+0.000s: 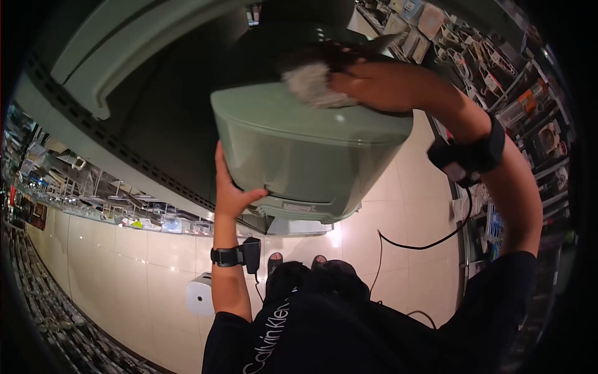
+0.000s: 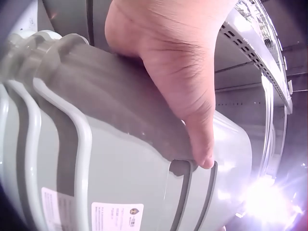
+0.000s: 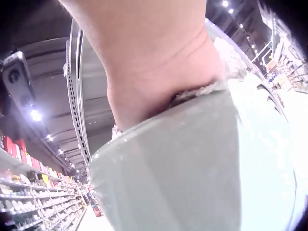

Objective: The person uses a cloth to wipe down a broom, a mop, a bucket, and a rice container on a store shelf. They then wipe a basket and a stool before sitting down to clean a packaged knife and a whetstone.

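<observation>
A pale green plastic bin (image 1: 293,165) with a smooth rounded top is held up in front of the body. My left hand (image 1: 233,194) grips its lower left corner, the fingers along the side and the thumb (image 2: 204,139) over a slotted edge. White stickers (image 2: 118,216) and raised ribs (image 2: 84,144) show on that face. On the bin's top, my right hand (image 1: 381,87) holds a fluffy whitish cloth (image 1: 310,84) against the surface. In the right wrist view the cloth (image 3: 231,60) shows around the hand, while the fingertips are hidden.
A large shelf unit with a slotted rail (image 1: 134,153) stands at the left, close by the bin. Racks of packed goods (image 1: 486,68) line the right side. On the tiled floor (image 1: 118,249) sits a round white device (image 1: 200,294). A black cable (image 1: 423,246) hangs from the right wrist.
</observation>
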Demonstrator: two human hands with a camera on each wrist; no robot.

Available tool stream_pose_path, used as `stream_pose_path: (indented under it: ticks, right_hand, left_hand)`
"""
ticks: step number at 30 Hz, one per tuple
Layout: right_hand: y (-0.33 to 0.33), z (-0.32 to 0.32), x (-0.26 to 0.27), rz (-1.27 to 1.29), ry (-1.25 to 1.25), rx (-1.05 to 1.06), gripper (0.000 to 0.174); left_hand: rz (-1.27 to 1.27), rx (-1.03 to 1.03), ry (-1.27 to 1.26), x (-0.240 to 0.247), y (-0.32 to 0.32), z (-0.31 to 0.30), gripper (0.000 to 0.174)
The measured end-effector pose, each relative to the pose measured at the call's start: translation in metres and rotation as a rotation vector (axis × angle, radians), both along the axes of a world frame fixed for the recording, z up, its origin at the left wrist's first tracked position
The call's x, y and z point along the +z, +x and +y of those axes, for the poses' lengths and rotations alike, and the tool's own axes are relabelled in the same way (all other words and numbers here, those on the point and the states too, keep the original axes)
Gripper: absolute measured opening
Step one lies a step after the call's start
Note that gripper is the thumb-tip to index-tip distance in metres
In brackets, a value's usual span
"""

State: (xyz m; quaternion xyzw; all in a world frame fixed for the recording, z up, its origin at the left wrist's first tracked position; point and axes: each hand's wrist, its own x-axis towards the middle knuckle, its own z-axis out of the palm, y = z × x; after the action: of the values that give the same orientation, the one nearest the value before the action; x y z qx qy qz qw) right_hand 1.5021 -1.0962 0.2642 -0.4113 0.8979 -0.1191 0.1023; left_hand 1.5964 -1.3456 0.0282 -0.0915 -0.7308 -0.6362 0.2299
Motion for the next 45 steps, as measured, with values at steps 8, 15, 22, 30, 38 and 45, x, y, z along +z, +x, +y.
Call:
stream_pose_path:
  ticks: [8, 15, 22, 30, 38, 45]
  right_hand:
    - [0.028, 0.064, -0.158, 0.327, -1.095, -0.117, 0.033]
    - [0.083, 0.037, -0.333, 0.343, -1.088, -0.495, 0.053]
    - [0.106, 0.023, -0.274, 0.412, -1.347, -0.377, 0.075]
    - [0.031, 0.049, -0.209, 0.372, -1.269, -0.219, 0.056]
    - [0.048, 0.050, -0.318, 0.204, -1.250, -0.396, 0.048]
    - [0.092, 0.024, -0.222, 0.569, -1.195, -0.331, 0.071]
  left_hand:
    - [-0.018, 0.034, 0.041, -0.023, -0.002, -0.009, 0.121]
    - [-0.071, 0.071, 0.205, -0.018, 0.000, -0.017, 0.104]
    - [-0.100, 0.012, 0.127, -0.002, 0.007, 0.001, 0.095]
    - [-0.174, 0.022, 0.131, -0.018, 0.006, -0.020, 0.086]
    - [-0.179, 0.004, 0.171, -0.028, 0.006, -0.042, 0.084]
    - [-0.321, -0.006, 0.330, -0.033, 0.016, -0.051, 0.089]
